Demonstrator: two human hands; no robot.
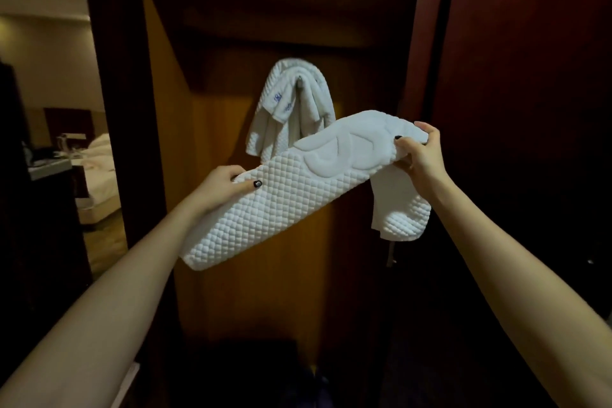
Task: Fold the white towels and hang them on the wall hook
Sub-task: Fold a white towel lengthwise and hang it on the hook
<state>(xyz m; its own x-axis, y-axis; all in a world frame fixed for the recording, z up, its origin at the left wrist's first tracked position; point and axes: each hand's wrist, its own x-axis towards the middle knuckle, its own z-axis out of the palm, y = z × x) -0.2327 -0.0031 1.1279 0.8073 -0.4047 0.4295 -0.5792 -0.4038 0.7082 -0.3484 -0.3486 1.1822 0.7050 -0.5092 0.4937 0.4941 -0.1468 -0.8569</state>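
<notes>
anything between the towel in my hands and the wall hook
Nothing sits in the gap between the folded towel and the hook. But the hook already carries other white towels, draped over it so only its metal tip shows; the new one would have to go over them.

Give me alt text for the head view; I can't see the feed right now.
A folded white quilted towel is held up in front of a wooden panel: the left grip pinches its left end, the right grip its right end, where a flap hangs down. Behind it, white towels already hang on the wall hook.
</notes>
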